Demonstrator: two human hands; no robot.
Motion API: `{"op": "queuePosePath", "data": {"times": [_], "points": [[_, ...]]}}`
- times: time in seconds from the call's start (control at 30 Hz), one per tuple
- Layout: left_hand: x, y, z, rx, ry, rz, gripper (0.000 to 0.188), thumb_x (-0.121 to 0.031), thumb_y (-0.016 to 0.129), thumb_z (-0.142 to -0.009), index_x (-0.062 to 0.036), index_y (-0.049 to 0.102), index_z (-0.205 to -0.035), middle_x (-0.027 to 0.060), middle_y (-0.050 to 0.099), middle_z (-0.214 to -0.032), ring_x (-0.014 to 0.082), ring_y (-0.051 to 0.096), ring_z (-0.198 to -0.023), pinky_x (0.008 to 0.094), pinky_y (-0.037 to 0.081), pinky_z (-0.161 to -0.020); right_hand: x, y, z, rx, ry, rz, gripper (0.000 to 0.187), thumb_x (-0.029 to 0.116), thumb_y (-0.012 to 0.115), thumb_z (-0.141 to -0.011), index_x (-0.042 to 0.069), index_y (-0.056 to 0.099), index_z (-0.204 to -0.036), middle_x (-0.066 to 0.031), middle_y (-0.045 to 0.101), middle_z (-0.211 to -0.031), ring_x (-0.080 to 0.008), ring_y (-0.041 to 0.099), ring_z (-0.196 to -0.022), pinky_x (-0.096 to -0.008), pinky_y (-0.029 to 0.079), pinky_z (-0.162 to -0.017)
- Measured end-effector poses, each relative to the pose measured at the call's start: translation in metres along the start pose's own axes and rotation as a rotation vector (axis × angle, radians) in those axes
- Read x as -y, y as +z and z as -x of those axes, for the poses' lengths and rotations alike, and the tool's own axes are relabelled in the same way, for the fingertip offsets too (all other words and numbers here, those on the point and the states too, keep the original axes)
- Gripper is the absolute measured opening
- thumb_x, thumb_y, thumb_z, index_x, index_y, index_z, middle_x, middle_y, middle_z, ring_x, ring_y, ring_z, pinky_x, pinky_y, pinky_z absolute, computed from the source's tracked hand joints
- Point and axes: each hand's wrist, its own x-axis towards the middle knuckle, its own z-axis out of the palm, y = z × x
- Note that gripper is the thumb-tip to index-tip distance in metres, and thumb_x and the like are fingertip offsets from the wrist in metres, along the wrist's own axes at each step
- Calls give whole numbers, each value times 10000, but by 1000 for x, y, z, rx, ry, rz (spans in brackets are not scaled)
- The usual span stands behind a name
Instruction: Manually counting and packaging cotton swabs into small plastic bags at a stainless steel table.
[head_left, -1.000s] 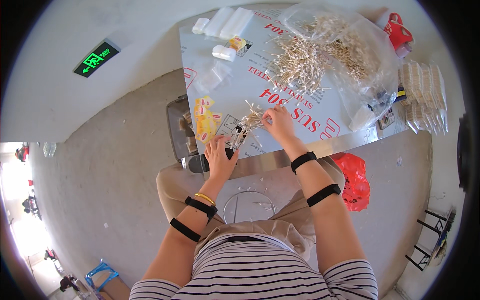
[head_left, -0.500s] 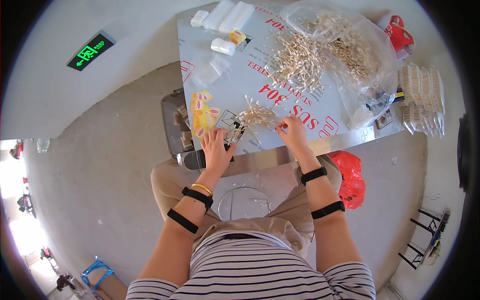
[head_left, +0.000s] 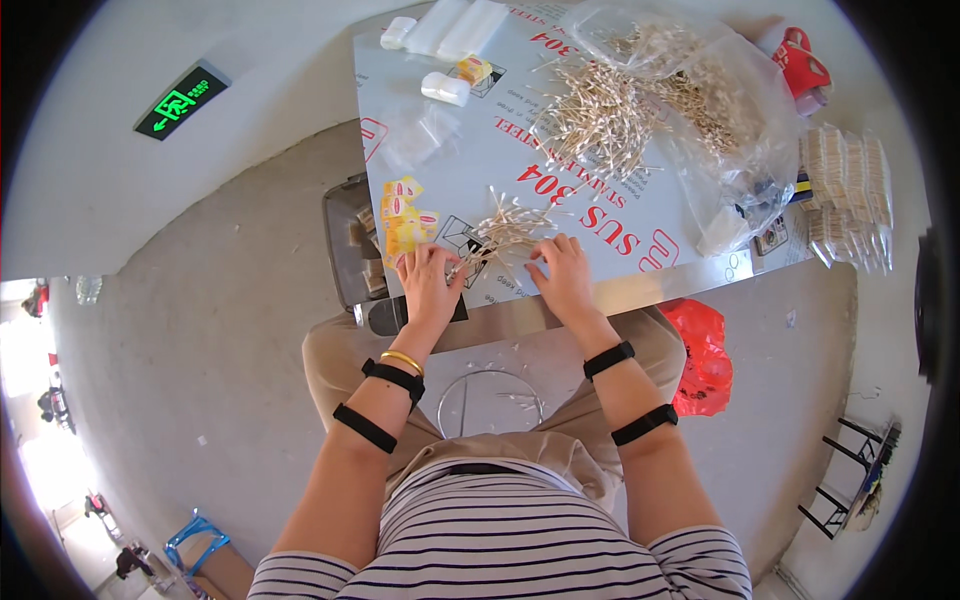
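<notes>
A small loose heap of cotton swabs (head_left: 512,228) lies near the front edge of the metal-topped table, between my two hands. My left hand (head_left: 428,285) is at the heap's lower left, thumb and fingers closed around a few swab ends. At the right side of the heap, my right hand (head_left: 565,280) has its thumb and forefinger apart, tips close to the swabs. Yellow printed paper labels (head_left: 405,222) lie just beyond my left fingers. Farther back spreads a much larger pile of cotton swabs (head_left: 605,115), partly spilling from a clear plastic bag (head_left: 765,135).
White plastic rolls (head_left: 445,89) and clear small bags (head_left: 425,140) lie at the table's left. Packed swab bundles (head_left: 848,185) stack at the right edge. A grey bin (head_left: 345,245) sits beside the table, a red plastic bag (head_left: 703,355) hangs below its front edge.
My right hand has moved left to the small heap, and its thumb and forefinger have parted. My left hand has shifted only slightly.
</notes>
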Motion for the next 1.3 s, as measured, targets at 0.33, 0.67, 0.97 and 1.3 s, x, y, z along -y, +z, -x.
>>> {"op": "queuePosePath", "data": {"times": [0.33,0.67,0.97,1.3], "points": [[-3,2,-12,70,-19,40,218,-227,780,-775,-166,679,-958,24,564,-1042,272,522,-1071,461,341,-963,20,15,-12,15,-149,0,493,87,799,-720,145,629,-1179,-92,497,-1174,-319,501,-1101,-436,438,-929],[-8,10,-18,63,-49,71,145,-211,770,-781,-165,687,-891,15,605,-950,247,562,-1000,422,367,-909,2,13,-19,14,-114,-26,231,75,764,-751,103,663,-957,-68,555,-1025,-294,529,-1031,-427,445,-905],[-20,10,-17,40,189,110,165,-137,768,-760,-127,649,-875,12,614,-912,237,587,-925,402,413,-859,-7,7,-15,-18,-174,0,178,74,758,-746,111,670,-896,-41,576,-957,-274,547,-984,-413,445,-837],[3,3,-17,26,375,122,99,-77,730,-780,-111,654,-833,7,627,-856,210,625,-861,359,466,-846,-28,-4,-14,-28,-177,-1,165,45,739,-748,121,653,-866,-45,568,-914,-282,544,-949,-418,447,-824]]}}
